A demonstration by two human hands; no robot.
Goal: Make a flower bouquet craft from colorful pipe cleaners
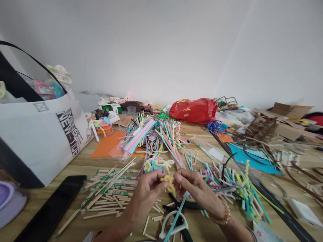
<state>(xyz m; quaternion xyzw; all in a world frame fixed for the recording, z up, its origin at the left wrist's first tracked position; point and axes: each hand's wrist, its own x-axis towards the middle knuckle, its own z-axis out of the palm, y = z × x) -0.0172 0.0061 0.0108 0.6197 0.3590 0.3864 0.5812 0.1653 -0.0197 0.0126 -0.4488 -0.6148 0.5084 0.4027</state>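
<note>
My left hand (145,195) and my right hand (194,188) meet low in the middle, above the wooden table (78,164). Both pinch a small yellow pipe cleaner shape (169,183) between their fingertips. A light blue pipe cleaner (178,213) runs down from under my right hand. Just behind the hands lies a small bundle of pastel twisted pipe cleaners (156,164). My right wrist wears a beaded bracelet (223,216).
A white tote bag (40,134) stands at the left, with a black phone (54,208) in front of it. Wooden sticks (111,193) lie left of my hands. Pliers (179,220), loose pipe cleaners (161,134), a red bag (193,109), blue paper (248,158) and cardboard scraps (285,129) crowd the table.
</note>
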